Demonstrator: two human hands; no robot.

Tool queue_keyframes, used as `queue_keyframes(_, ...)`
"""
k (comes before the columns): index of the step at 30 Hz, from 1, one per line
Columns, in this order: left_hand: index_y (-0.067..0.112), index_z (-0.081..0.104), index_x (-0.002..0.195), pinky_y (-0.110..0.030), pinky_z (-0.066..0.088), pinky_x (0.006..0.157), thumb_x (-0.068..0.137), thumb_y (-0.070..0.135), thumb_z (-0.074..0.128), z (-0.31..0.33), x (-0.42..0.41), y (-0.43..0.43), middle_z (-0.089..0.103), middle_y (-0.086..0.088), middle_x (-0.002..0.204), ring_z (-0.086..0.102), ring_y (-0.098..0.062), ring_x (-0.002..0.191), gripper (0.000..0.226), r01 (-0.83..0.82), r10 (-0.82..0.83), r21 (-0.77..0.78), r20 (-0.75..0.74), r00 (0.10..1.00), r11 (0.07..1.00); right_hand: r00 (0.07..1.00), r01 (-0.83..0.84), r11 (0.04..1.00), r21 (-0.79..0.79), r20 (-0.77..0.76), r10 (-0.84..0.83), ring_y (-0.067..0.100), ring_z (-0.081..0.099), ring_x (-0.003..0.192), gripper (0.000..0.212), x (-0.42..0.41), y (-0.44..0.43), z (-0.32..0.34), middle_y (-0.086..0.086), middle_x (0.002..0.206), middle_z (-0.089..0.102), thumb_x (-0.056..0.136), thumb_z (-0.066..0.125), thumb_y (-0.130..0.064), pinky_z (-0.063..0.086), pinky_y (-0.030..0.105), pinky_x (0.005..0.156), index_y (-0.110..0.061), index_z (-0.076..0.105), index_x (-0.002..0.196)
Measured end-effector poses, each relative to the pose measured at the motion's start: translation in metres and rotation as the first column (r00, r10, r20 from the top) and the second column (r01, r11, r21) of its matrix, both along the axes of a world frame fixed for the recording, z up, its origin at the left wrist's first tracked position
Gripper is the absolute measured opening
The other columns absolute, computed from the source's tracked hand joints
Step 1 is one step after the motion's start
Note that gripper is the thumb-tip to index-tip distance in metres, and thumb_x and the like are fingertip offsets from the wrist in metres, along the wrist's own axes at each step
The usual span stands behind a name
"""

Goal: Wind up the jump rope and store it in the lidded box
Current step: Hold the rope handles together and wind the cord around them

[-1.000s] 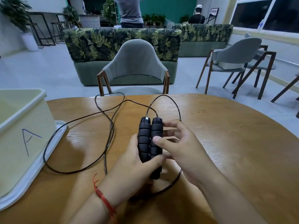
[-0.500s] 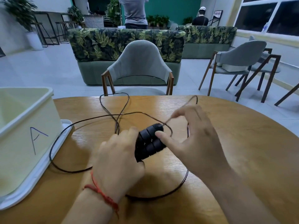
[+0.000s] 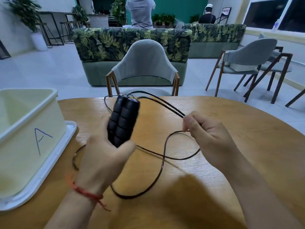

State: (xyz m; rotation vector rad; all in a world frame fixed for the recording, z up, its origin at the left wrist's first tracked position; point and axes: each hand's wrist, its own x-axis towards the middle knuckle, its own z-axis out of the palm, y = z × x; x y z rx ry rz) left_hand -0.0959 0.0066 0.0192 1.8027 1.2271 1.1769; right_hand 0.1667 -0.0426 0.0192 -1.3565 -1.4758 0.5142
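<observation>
My left hand (image 3: pixel 102 156) grips the two black ribbed jump rope handles (image 3: pixel 123 120) side by side, upright above the table. From their tops two strands of thin black rope (image 3: pixel 165 103) run right into my right hand (image 3: pixel 209 138), which pinches them. More rope loops loosely below and between my hands over the wooden table (image 3: pixel 231 129). The pale yellow box (image 3: pixel 31 123), open and marked "A", stands at the left on its white lid (image 3: pixel 54 156).
A grey chair (image 3: pixel 142 63) stands at the table's far edge, with a leaf-patterned sofa (image 3: pixel 132 42) behind it. More chairs (image 3: pixel 249 58) stand at the right. Two people are far back in the room.
My left hand lifted the paired handles off the table and stood them upright. My right hand moved right and pulled the two rope strands taut from the handle tops.
</observation>
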Motion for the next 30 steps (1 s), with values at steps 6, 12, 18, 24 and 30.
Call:
queue_keyframes(6,0.021,0.076,0.107,-0.052,0.043,0.081,0.058,0.03,0.073,-0.009,0.005,0.0,0.059,-0.009,0.093,0.054,-0.03,0.087,0.05,0.285,-0.143,-0.347,0.381,0.913,0.894,0.99,0.05,0.999,0.012,0.128,-0.052,0.011,0.043,0.055,0.037,-0.014,0.002,-0.008,-0.004,0.056,0.046,0.112,0.055,-0.044,0.036,0.029,0.054,-0.022,0.067,0.084)
queue_keyframes(12,0.006,0.067,0.113,-0.033,0.038,0.061,0.062,0.032,0.079,-0.011,0.016,0.002,0.05,-0.005,0.078,0.047,-0.015,0.068,0.058,0.384,-0.072,-0.37,0.635,0.769,0.846,0.948,0.02,0.999,0.027,0.318,-0.028,0.016,0.046,0.051,0.041,-0.047,0.002,-0.025,-0.006,0.054,0.046,0.111,0.048,-0.048,0.043,0.043,0.053,-0.021,0.055,0.082)
queue_keyframes(18,0.016,0.08,0.096,-0.037,0.056,0.083,0.082,0.041,0.077,-0.015,0.027,-0.004,0.072,-0.009,0.096,0.07,-0.022,0.089,0.029,0.382,-0.03,-0.351,0.702,0.712,0.855,0.913,-0.077,0.997,-0.03,0.4,0.082,0.02,0.055,0.057,0.032,-0.073,0.001,-0.034,-0.004,0.06,0.055,0.112,0.04,-0.053,0.045,0.045,0.054,-0.033,0.048,0.088)
queue_keyframes(24,0.006,0.068,0.112,-0.041,0.055,0.091,0.096,0.029,0.064,-0.005,0.027,-0.01,0.078,-0.01,0.092,0.075,-0.031,0.1,0.028,0.482,0.001,-0.339,0.818,0.575,0.808,0.919,-0.097,0.977,-0.189,0.359,0.16,0.014,0.057,0.061,0.036,-0.075,0.0,-0.032,-0.01,0.062,0.06,0.112,0.043,-0.057,0.044,0.04,0.059,-0.052,0.055,0.078)
queue_keyframes(30,0.017,0.066,0.1,-0.052,0.067,0.085,0.102,0.029,0.069,-0.004,0.002,0.016,0.062,0.0,0.083,0.064,-0.017,0.083,0.012,0.331,0.057,-0.358,0.75,0.659,0.873,0.951,-0.095,0.937,-0.336,0.248,0.185,0.011,0.045,0.053,0.053,-0.046,0.006,-0.036,-0.011,0.056,0.043,0.107,0.054,-0.062,0.039,0.044,0.059,-0.021,0.052,0.073)
